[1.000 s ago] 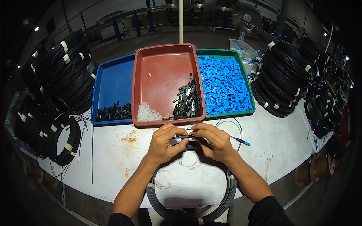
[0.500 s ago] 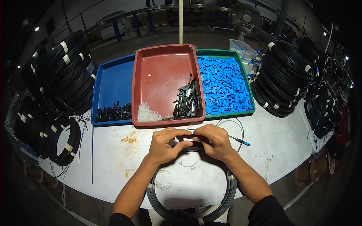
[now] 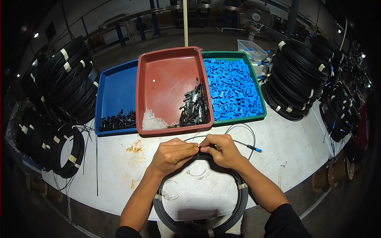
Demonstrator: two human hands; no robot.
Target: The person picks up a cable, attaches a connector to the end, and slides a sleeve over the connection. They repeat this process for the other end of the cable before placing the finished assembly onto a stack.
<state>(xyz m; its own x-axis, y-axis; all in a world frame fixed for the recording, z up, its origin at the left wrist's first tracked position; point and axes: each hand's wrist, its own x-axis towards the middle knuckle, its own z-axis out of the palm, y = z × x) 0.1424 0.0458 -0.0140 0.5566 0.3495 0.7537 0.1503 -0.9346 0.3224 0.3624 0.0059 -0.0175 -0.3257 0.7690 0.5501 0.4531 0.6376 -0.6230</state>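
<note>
My left hand [image 3: 171, 155] and my right hand [image 3: 223, 151] meet at their fingertips above the far side of a coil of black cable [image 3: 159, 206]. Both are closed in a pinch. A small dark piece with a white fleck shows between the fingertips; the fingers hide most of it. The coil is bound with pale tape and reaches over the table's near edge. Behind my hands a thin black cable loops to the right, and its blue-tipped connector [image 3: 257, 150] lies on the white table [image 3: 274, 166].
Ahead stand a blue tray [image 3: 117, 87] with black parts, a red tray [image 3: 170, 79] with black and clear pieces, and a green tray [image 3: 260, 107] full of blue connector parts. Stacked cable coils flank them at left [image 3: 67, 87] and right [image 3: 295, 79].
My fingertips have drawn together into a tighter pinch, and the left fingers have curled in further. The view has shifted slightly; the trays and coils have stayed in place.
</note>
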